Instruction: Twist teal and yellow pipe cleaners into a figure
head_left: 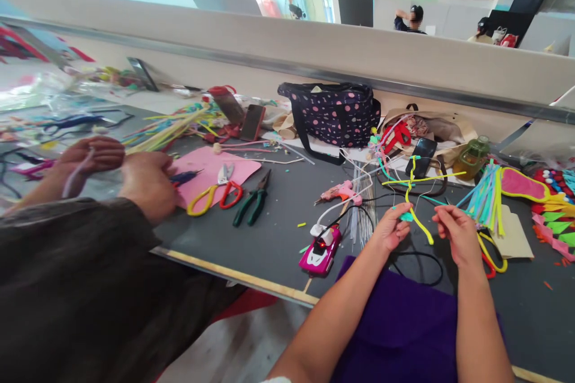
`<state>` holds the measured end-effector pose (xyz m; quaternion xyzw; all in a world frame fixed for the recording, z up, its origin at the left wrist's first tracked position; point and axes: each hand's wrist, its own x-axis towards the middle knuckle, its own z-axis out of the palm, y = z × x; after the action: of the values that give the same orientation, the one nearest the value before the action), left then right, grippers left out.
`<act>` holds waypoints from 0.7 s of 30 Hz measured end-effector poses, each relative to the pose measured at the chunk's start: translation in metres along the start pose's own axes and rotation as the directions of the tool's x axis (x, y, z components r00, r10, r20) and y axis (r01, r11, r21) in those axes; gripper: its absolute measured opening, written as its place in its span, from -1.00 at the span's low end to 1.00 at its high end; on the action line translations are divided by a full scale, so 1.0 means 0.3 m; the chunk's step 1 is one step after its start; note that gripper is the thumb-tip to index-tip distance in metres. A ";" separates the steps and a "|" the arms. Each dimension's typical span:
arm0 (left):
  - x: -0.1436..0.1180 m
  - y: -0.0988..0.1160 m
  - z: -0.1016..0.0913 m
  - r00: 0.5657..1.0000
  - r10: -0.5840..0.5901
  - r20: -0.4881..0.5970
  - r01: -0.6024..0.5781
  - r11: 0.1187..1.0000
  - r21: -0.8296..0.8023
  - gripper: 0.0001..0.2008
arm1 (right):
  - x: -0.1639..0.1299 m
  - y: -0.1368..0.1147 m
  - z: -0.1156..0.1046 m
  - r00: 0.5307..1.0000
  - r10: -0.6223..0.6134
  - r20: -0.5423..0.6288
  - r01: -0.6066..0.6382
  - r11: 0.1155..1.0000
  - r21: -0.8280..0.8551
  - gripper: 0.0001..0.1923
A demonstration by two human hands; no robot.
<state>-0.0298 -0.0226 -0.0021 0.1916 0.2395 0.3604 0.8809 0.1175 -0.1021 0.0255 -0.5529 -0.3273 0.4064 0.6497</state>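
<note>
Fuzzy sticks: a yellow fuzzy stick [415, 218] and a teal fuzzy stick [406, 216] are twisted together and held up over the dark table [278, 215], between the two hands at about 4 o'clock in the view.
Left hand: the left hand [392, 228] has its fingers pinched together on the teal bit where the sticks cross.
Right hand: the right hand [457, 232] has thumb and finger pressed together on a thin stick end (too small to tell which colour), just at 3 o'clock from the left hand.
Long ends: thin yellow ends poke up and out toward 12 o'clock, over a black phone [421, 157].
Near things: a pink toy car [320, 251] sits at 9 o'clock from the left hand, and a pink glue gun [340, 191] lies at 11 o'clock from it.
Tools: yellow scissors [207, 193], red scissors [230, 191] and green pliers [255, 200] lie side by side farther off at 9 o'clock.
Bag: a spotty bag [336, 112] stands at 12 o'clock, at the back of the table.
More sticks: a bunch of bright sticks [487, 194] lies at 2 o'clock from the right hand.
Other person: a co-worker's hands [117, 170] are at 9 o'clock, holding a pale stick (their dark sleeve fills the low left corner).
</note>
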 end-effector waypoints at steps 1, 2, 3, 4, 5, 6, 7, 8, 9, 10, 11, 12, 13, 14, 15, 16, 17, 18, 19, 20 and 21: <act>0.001 0.001 0.000 1.000 -0.009 -0.004 0.009 1.000 -0.012 -0.71 | -0.004 0.002 0.010 0.999 -0.004 0.041 0.006 1.000 -0.031 -0.67; 0.001 0.002 -0.001 1.000 -0.016 -0.007 0.016 1.000 -0.023 -0.72 | -0.009 0.003 0.017 0.997 -0.014 0.082 0.019 0.998 -0.060 -0.66; 0.002 0.003 -0.001 1.000 -0.022 -0.009 0.022 0.999 -0.031 -0.73 | -0.014 0.002 0.021 0.992 -0.028 0.125 0.039 0.995 -0.087 -0.66; 0.002 0.003 -0.001 1.000 -0.029 -0.010 0.029 0.999 -0.037 -0.74 | -0.018 0.001 0.022 0.984 -0.042 0.172 0.062 0.992 -0.111 -0.66; 0.003 0.003 -0.002 0.999 -0.036 -0.009 0.035 0.998 -0.044 -0.74 | -0.023 -0.002 0.021 0.974 -0.058 0.218 0.088 0.988 -0.128 -0.65; 0.004 0.002 -0.003 0.999 -0.041 -0.008 0.040 0.998 -0.049 -0.75 | -0.029 -0.005 0.019 0.963 -0.078 0.257 0.117 0.984 -0.138 -0.65; 0.006 0.000 -0.004 0.999 -0.043 -0.006 0.043 0.998 -0.052 -0.75 | -0.034 -0.009 0.018 0.952 -0.105 0.288 0.151 0.978 -0.142 -0.65; 0.008 -0.003 -0.006 0.999 -0.044 -0.003 0.044 0.998 -0.054 -0.74 | -0.039 -0.012 0.017 0.941 -0.142 0.306 0.192 0.972 -0.139 -0.67; 0.011 -0.007 -0.007 0.999 -0.043 0.004 0.043 0.998 -0.052 -0.74 | -0.043 -0.015 0.018 0.932 -0.190 0.310 0.241 0.961 -0.137 -0.72; 0.013 -0.012 -0.009 0.999 -0.040 0.011 0.040 0.998 -0.047 -0.74 | -0.047 -0.018 0.020 0.922 -0.241 0.303 0.294 0.945 -0.142 -0.77; 0.015 -0.017 -0.010 0.999 -0.037 0.017 0.038 0.998 -0.040 -0.74 | -0.050 -0.021 0.023 0.911 -0.288 0.296 0.343 0.927 -0.152 -0.83; 0.017 -0.022 -0.011 0.999 -0.038 0.021 0.039 0.999 -0.031 -0.74 | -0.052 -0.023 0.027 0.899 -0.328 0.290 0.384 0.909 -0.163 -0.86; 0.019 -0.026 -0.011 0.999 -0.045 0.020 0.045 0.999 -0.022 -0.74 | -0.053 -0.025 0.030 0.888 -0.358 0.289 0.416 0.893 -0.172 -0.87; 0.019 -0.029 -0.010 0.998 -0.057 0.017 0.057 0.998 -0.014 -0.75 | -0.054 -0.026 0.033 0.878 -0.382 0.290 0.441 0.880 -0.177 -0.86; 0.020 -0.031 -0.010 0.997 -0.072 0.013 0.072 0.997 -0.008 -0.75 | -0.055 -0.027 0.034 0.867 -0.400 0.297 0.463 0.868 -0.182 -0.84; 0.019 -0.032 -0.008 0.996 -0.089 0.011 0.089 0.996 -0.004 -0.75 | -0.054 -0.027 0.035 0.855 -0.415 0.311 0.484 0.854 -0.189 -0.81; 0.018 -0.032 -0.007 0.994 -0.105 0.011 0.105 0.994 0.000 -0.76 | -0.054 -0.026 0.034 0.843 -0.427 0.327 0.504 0.840 -0.202 -0.80; 0.017 -0.031 -0.005 0.993 -0.116 0.012 0.116 0.993 0.005 -0.76 | -0.052 -0.023 0.033 0.833 -0.437 0.338 0.522 0.824 -0.221 -0.80; 0.016 -0.031 -0.003 0.993 -0.116 0.012 0.116 0.993 0.010 -0.76 | -0.050 -0.018 0.033 0.827 -0.450 0.336 0.538 0.808 -0.242 -0.82; 0.014 -0.031 -0.001 0.994 -0.107 0.008 0.107 0.994 0.017 -0.75 | -0.047 -0.012 0.032 0.827 -0.467 0.313 0.548 0.794 -0.263 -0.84; 0.012 -0.032 0.002 0.996 -0.089 -0.001 0.089 0.996 0.027 -0.75 | -0.043 -0.005 0.032 0.833 -0.483 0.270 0.548 0.788 -0.280 -0.85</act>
<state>-0.0220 -0.0263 -0.0077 0.1928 0.2526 0.3173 0.8935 0.1034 -0.1092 0.0290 -0.5074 -0.5907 0.1979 0.5954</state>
